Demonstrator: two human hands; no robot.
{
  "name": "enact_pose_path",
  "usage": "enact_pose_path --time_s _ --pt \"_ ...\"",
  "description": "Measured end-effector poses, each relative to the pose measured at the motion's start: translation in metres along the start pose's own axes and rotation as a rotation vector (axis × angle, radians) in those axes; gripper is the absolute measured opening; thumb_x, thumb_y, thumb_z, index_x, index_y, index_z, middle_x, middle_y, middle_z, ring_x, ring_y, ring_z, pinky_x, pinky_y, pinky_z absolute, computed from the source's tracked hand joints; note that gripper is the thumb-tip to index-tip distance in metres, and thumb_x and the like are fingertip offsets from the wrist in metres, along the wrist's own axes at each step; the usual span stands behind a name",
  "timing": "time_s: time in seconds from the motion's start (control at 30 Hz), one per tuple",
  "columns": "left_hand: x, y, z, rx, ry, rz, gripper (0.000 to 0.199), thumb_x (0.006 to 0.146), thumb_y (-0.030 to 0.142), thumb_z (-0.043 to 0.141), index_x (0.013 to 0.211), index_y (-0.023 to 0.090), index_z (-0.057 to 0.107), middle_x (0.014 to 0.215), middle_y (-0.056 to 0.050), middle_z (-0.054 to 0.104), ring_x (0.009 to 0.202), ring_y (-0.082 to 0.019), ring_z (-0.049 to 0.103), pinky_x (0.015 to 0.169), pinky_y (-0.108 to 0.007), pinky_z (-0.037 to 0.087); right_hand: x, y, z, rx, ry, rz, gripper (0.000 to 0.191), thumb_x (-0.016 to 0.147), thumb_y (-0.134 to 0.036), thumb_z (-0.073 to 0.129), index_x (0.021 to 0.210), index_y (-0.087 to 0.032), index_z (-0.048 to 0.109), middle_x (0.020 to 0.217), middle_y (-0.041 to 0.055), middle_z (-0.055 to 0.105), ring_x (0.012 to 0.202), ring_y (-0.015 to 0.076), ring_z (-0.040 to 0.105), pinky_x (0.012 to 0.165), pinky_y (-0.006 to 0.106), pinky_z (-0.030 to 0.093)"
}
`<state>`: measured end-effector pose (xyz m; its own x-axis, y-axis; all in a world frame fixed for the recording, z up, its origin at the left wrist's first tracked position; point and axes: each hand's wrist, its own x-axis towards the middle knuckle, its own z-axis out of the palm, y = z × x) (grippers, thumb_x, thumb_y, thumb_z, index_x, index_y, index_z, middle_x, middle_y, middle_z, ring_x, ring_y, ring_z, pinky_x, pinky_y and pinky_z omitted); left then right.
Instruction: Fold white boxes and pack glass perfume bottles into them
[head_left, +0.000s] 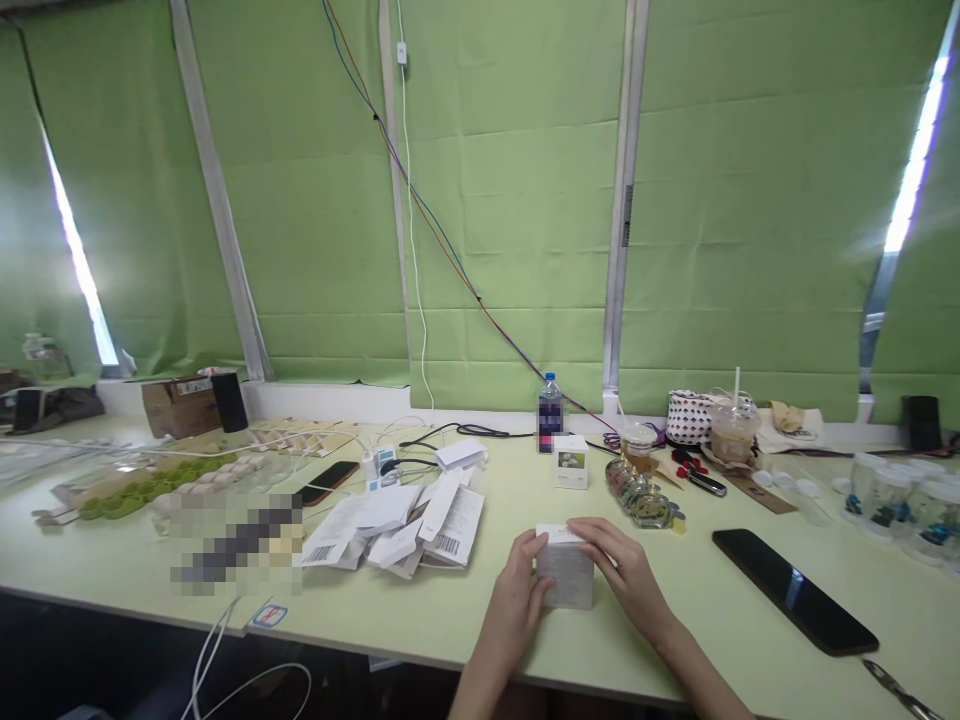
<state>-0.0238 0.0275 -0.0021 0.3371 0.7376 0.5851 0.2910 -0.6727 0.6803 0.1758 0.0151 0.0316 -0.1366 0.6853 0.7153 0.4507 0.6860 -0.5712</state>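
A small white-grey cardboard box (567, 580) stands upright at the front of the table, between my hands. My left hand (520, 580) is closed on its left side, thumb on the near face and fingers at the upper corner. My right hand (619, 562) holds the top and right edge, its fingertips on the top flap. Fine print on the near face is too small to read. Behind it stands a similar white box (571, 464) with a green picture. To the left lies a pile of flattened white boxes (405, 525), some with barcodes.
Right of the hands lie a black tablet (795, 590), metal pliers-like tool (900, 690) and several clear jars (892, 495). Round glassy pieces (641, 495), drink cups (733, 430) and a bottle (550, 412) stand farther back. A phone (328, 482) and green egg-tray-like holder (142, 490) lie left.
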Motion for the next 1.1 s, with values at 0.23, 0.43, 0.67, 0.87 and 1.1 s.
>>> enact_pose_path --time_s 0.23,0.43,0.67,0.87,1.1 --pt "0.0 0.0 0.0 -0.01 -0.001 0.005 0.043 0.089 0.015 0.044 0.13 0.027 0.043 0.136 -0.01 0.045 0.113 -0.022 0.055 0.087 -0.035 0.051 -0.007 0.012 0.006 -0.083 0.122 -0.152 0.019 0.091 -0.023 0.052 0.102 -0.022 0.067 0.111 0.0092 0.071 0.101 0.0234 0.066 0.086 0.038 0.055" --pt "0.0 0.0 0.001 -0.001 -0.004 -0.014 0.041 0.089 0.018 0.044 0.13 0.027 0.044 0.136 -0.01 0.045 0.116 -0.022 0.053 0.09 -0.037 0.05 -0.007 0.008 0.003 -0.104 0.119 -0.17 0.019 0.09 -0.022 0.053 0.1 -0.023 0.07 0.105 0.0089 0.073 0.096 0.0236 0.068 0.083 0.039 0.057" --pt "0.001 0.003 -0.001 0.025 0.01 -0.023 0.038 0.089 0.02 0.048 0.126 0.027 0.047 0.128 -0.01 0.049 0.109 -0.022 0.055 0.086 -0.035 0.05 -0.005 0.003 0.003 -0.142 0.154 -0.151 0.023 0.092 -0.025 0.049 0.095 -0.023 0.072 0.096 0.0094 0.068 0.076 0.0194 0.065 0.067 0.031 0.055" --pt "-0.002 0.016 -0.006 0.092 -0.054 0.094 0.056 0.073 0.031 0.074 0.123 0.028 0.049 0.104 -0.005 0.058 0.086 -0.02 0.058 0.073 -0.03 0.051 -0.004 0.006 0.003 -0.235 0.097 -0.071 0.034 0.093 -0.039 0.045 0.111 -0.023 0.069 0.093 0.0083 0.056 0.062 0.0153 0.056 0.058 0.029 0.049" --pt "-0.004 0.025 -0.01 -0.039 -0.19 0.104 0.059 0.083 0.017 0.061 0.136 0.035 0.04 0.117 -0.003 0.06 0.104 -0.02 0.059 0.096 -0.036 0.047 0.002 -0.001 -0.008 0.089 -0.211 0.091 0.074 0.084 -0.073 0.023 0.132 -0.025 0.053 0.102 0.0072 0.059 0.088 0.023 0.062 0.077 0.032 0.051"
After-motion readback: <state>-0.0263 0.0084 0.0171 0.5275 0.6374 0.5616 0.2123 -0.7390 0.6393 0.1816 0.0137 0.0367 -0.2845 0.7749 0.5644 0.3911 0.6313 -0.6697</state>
